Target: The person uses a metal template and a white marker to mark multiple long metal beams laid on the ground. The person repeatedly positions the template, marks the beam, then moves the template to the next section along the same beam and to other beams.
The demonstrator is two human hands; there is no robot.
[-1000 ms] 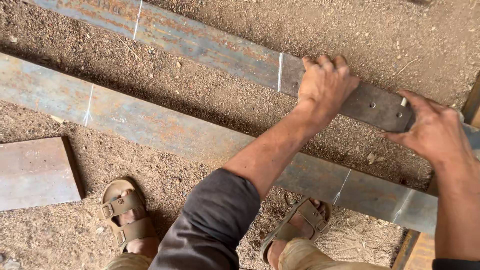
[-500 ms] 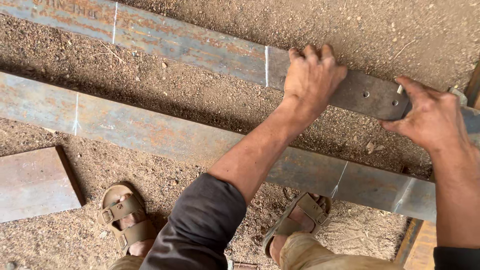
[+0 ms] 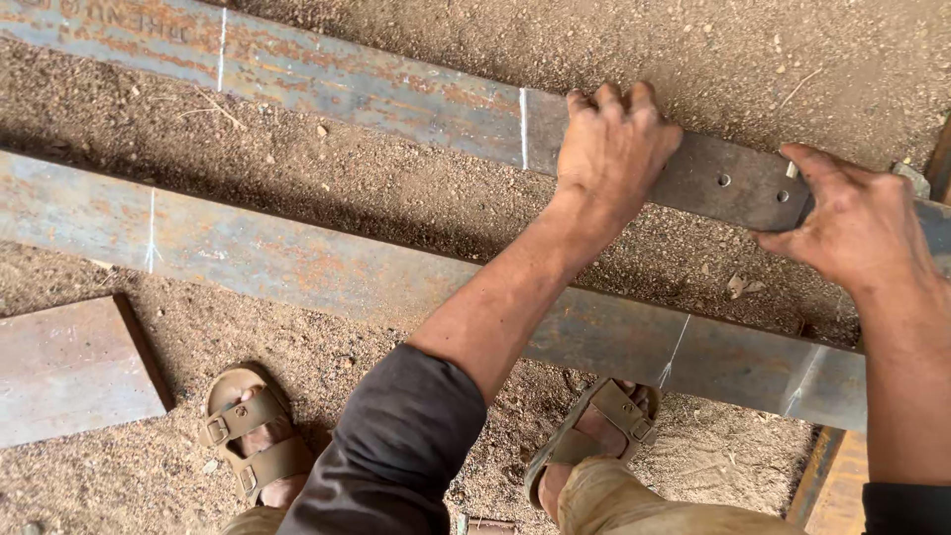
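Left hand [image 3: 614, 149] covers the dark template's [image 3: 728, 183] left end, right hand [image 3: 857, 223] its right end; both steel bars [image 3: 327, 84] run off the frame's edges.

A dark charcoal sleeve [image 3: 396, 446] is being worn pushed up above the left elbow, leaving the forearm and the left hand [image 3: 614, 149] bare, while only a dark cuff edge [image 3: 906, 507] is being shown on the right arm below the bare right hand [image 3: 857, 223]. Dusty khaki trousers [image 3: 654, 505] are being worn, and tan buckled strap sandals [image 3: 253, 436] are being worn on both feet.
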